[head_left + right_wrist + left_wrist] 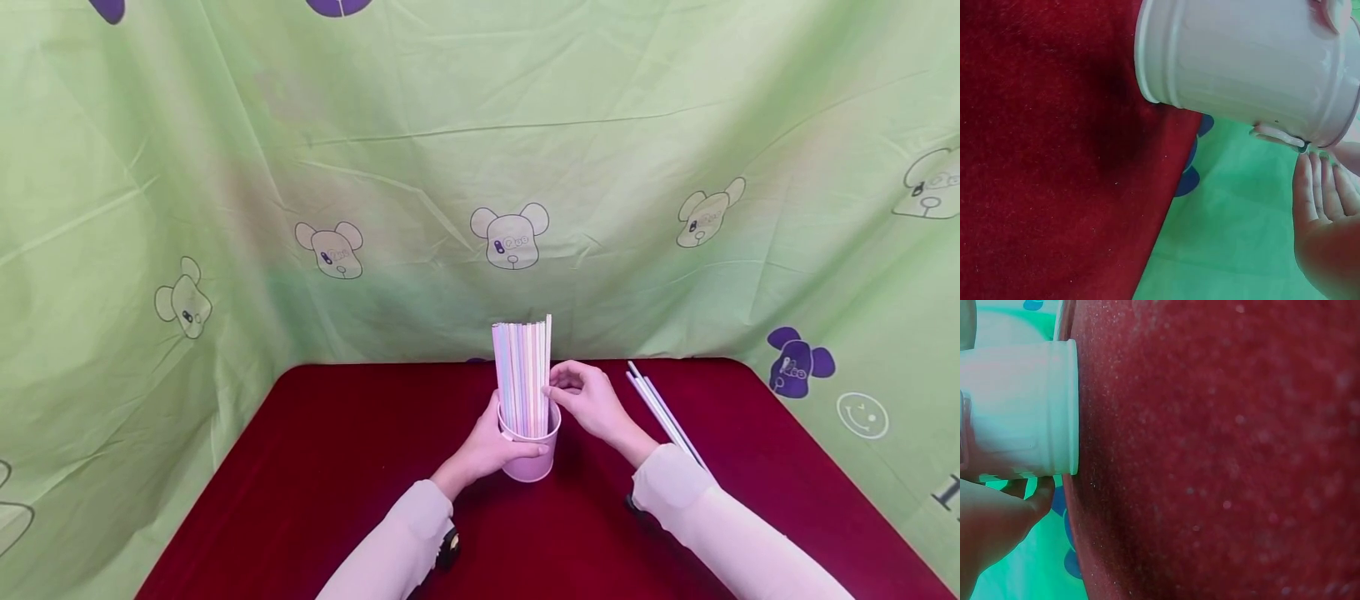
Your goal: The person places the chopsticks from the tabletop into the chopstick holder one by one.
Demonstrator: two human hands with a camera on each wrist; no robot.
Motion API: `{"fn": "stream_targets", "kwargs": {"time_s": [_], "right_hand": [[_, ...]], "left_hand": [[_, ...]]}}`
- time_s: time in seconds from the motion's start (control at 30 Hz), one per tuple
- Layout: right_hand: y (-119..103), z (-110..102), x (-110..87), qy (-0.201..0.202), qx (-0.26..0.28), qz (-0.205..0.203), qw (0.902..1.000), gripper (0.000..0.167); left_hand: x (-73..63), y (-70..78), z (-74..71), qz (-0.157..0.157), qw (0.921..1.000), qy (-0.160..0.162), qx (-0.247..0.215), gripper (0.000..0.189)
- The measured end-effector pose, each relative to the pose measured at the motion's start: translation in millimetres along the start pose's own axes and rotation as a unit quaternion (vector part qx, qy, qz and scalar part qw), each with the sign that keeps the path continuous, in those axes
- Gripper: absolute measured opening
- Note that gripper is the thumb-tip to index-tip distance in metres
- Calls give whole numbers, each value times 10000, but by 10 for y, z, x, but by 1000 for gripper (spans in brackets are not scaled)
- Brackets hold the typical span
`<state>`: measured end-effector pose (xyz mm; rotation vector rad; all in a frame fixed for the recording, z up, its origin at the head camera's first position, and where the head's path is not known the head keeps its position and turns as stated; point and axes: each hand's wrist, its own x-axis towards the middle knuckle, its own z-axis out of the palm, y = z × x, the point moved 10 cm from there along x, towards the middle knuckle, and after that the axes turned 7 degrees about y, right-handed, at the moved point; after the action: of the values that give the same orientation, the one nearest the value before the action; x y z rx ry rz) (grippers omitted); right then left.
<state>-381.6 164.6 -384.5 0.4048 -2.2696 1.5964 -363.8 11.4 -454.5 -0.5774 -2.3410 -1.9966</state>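
Observation:
A pale pink bucket [528,468] stands on the table with a dense bundle of pastel straws [520,375] upright in it. My left hand [486,446] grips the bucket from the left, its thumb lying across the front below the rim. At the bundle's right edge, one whitish straw [548,342] rises a little above the others. The thumb and forefinger of my right hand [596,406] pinch this straw just above the rim. In the right wrist view, the bucket's side [1241,62] shows a small handle fitting, with the right hand's fingers near the rim.
Several loose straws [660,408] lie on the dark red tablecloth [360,450], right of my right hand and partly behind the sleeve. A green curtain [420,175] printed with bear heads hangs behind the table and along both sides.

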Motion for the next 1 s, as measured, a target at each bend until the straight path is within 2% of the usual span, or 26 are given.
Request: {"fn": "stream_targets", "kwargs": {"time_s": [0.33,0.63,0.83,1.0], "right_hand": [[46,9,-43,-194,-137,58,9997,19],[-10,-45,-22,-365,-334,-33,9988,21],[-68,-247,65,-249,-850,-72,9960,22],[-91,-506,171,-144,-1527,-225,9879,21]], "left_hand": [[-18,5,2,-8,10000,21,25,98],[-4,-4,-1,-5,10000,12,71,98],[-1,-25,0,-89,9999,11,86,98],[8,-14,1,-34,10000,9,82,99]]}}
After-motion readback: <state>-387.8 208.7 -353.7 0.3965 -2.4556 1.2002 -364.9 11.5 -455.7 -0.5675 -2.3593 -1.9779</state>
